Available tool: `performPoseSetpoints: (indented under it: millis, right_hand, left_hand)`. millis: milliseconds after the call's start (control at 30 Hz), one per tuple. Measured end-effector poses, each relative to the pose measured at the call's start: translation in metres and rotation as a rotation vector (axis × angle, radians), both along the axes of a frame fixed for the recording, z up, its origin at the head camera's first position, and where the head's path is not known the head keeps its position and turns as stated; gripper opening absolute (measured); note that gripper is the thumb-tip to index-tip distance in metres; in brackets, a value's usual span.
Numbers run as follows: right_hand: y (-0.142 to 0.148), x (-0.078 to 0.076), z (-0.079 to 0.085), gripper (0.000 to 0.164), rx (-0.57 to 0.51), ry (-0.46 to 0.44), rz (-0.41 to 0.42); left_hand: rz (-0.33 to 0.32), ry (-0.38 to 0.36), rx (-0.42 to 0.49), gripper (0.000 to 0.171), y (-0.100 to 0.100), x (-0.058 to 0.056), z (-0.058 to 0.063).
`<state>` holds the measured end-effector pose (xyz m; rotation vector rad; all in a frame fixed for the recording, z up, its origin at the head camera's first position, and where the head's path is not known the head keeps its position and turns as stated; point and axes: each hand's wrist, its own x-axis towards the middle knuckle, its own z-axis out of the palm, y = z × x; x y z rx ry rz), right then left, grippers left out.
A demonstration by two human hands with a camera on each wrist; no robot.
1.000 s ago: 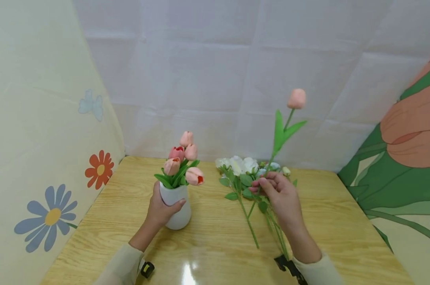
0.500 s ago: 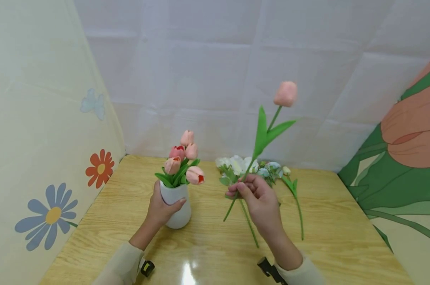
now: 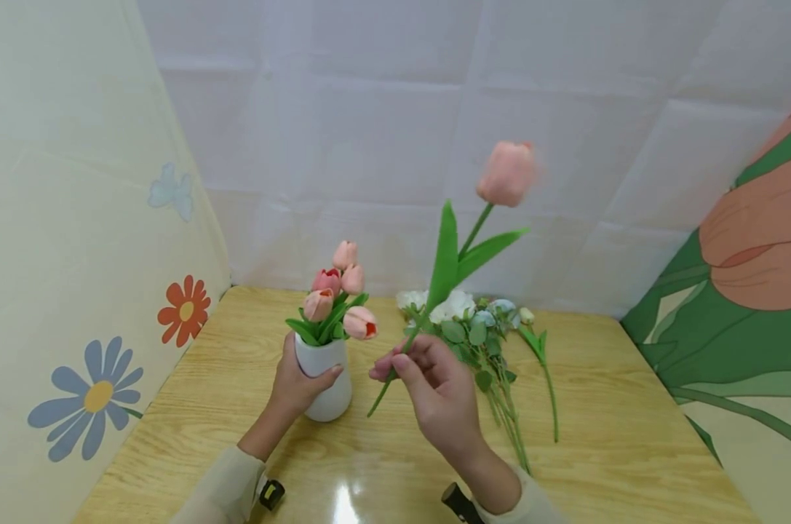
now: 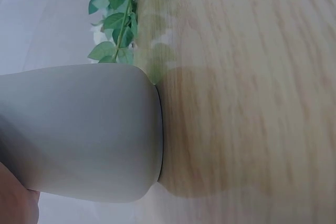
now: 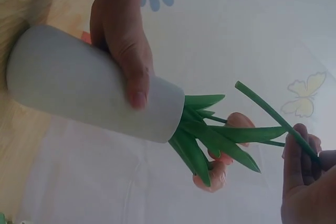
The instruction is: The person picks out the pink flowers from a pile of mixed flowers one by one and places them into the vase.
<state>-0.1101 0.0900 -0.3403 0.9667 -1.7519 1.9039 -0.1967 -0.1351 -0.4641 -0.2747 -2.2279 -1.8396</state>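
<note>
A white vase stands upright on the wooden table, and my left hand grips its left side with the thumb across the front. Several pink tulips with green leaves fill its mouth. My right hand pinches the green stem of a single pink tulip between thumb and fingers, to the right of the vase. That tulip leans up and right, its bloom slightly blurred. In the right wrist view the stem's lower end points free, apart from the vase rim.
White flowers and pale blue flowers with leafy stems lie on the table behind and right of my right hand. A white tulip lies at their right. A white cloth hangs behind.
My right hand has moved left, carrying the pink tulip away from the lying flowers and closer to the vase. My left hand and the vase have stayed put.
</note>
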Motion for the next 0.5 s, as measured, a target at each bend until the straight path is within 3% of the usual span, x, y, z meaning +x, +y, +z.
performPoseSetpoints:
  millis: [233, 500]
  right_hand:
    - [-0.016, 0.004, 0.001, 0.003, 0.027, -0.039, 0.003]
    - [-0.037, -0.001, 0.001, 0.005, -0.007, 0.081, 0.033]
  left_hand:
    - [0.007, 0.019, -0.007, 0.086, 0.0, 0.0, -0.001]
    - [0.005, 0.062, -0.001, 0.087, 0.0, 0.001, -0.002]
